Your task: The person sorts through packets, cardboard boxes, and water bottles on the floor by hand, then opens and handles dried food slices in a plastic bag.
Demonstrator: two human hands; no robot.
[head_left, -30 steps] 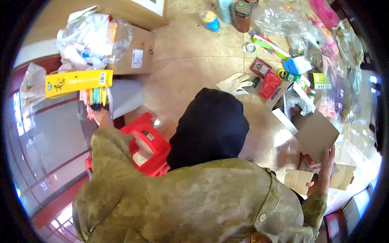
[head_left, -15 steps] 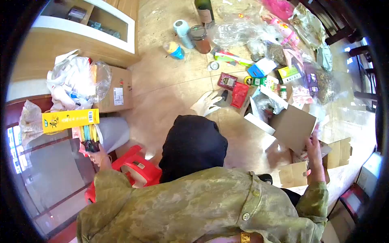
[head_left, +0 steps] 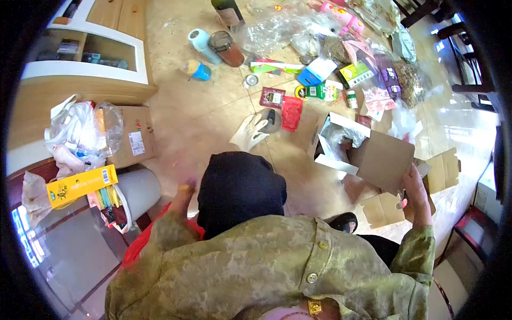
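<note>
My right hand (head_left: 418,188) grips the right edge of the brown flap of an opened cardboard box (head_left: 385,160). The box has white side flaps, and clear plastic (head_left: 345,136) shows inside it. Its far end rests among the scattered goods. My left hand (head_left: 186,191) is smeared by motion beside my dark-clad knee (head_left: 244,184), above a red plastic stool (head_left: 143,249) that my sleeve partly covers. The fingers cannot be made out. A white glove (head_left: 249,132) lies on the floor ahead, next to a round clear lid.
At left, a grey waste bin (head_left: 140,191) holds packaging, with a yellow carton (head_left: 81,186) across its top. Behind it stands a cardboard carton (head_left: 133,130) with plastic bags. A bottle (head_left: 228,13), a jar (head_left: 226,49) and a light-blue flask (head_left: 204,45) stand ahead. Chair legs line the right.
My left hand has left the waste bin and moved right, toward my knee. My right hand stays on the box flap. The view has shifted, with the floor items now further left.
</note>
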